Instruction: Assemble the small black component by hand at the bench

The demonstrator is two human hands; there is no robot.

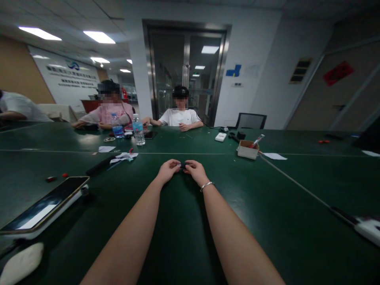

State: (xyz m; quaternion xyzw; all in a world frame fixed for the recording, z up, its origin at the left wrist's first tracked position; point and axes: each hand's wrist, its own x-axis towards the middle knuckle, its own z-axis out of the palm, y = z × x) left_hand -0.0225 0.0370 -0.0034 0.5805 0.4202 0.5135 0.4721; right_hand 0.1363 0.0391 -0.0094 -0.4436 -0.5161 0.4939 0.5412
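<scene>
Both my hands meet over the middle of the dark green table [184, 206]. A small dark object [183, 166] is between their fingertips, too small to make out. My left hand [169, 171] pinches its left end, where a light bit shows at the fingers. On the other side, my right hand [195, 171] grips the right end with thumb and fingers. A silver bracelet [207, 186] circles my right wrist.
A phone [44, 204] on a white block and a pale mouse-shaped object [22, 263] lie left. Bottles [138, 130], paper scraps [124, 157] and a small box [247, 150] stand farther back. People sit across the table.
</scene>
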